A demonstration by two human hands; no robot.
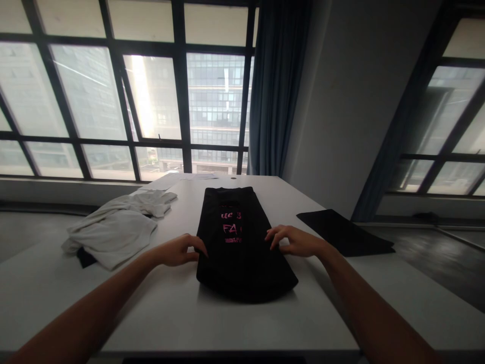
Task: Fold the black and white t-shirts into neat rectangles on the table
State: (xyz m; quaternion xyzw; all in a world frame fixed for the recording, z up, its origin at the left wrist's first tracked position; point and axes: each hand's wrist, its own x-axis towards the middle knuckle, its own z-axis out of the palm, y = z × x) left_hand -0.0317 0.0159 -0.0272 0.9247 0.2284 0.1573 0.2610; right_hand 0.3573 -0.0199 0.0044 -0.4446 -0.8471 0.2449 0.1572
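A black folded T-shirt (242, 268) with pink lettering lies lengthwise on the white table, its rounded lower end toward me. At its left edge, my left hand (180, 250) has the fingers curled over the cloth, with the thumb close to the side. My right hand (295, 241) is bent over the opposite edge in much the same way, fingertips on the fabric and thumb at the side. Part of the lettering is cut off by the fold.
A crumpled pile of light grey cloth (117, 227) lies on the left, with a dark piece (86, 258) under it. Flat black fabric (343, 232) rests at the right side of the white table (227, 328). Papers (199, 176) lie at the far end, before windows and a blue curtain (278, 91).
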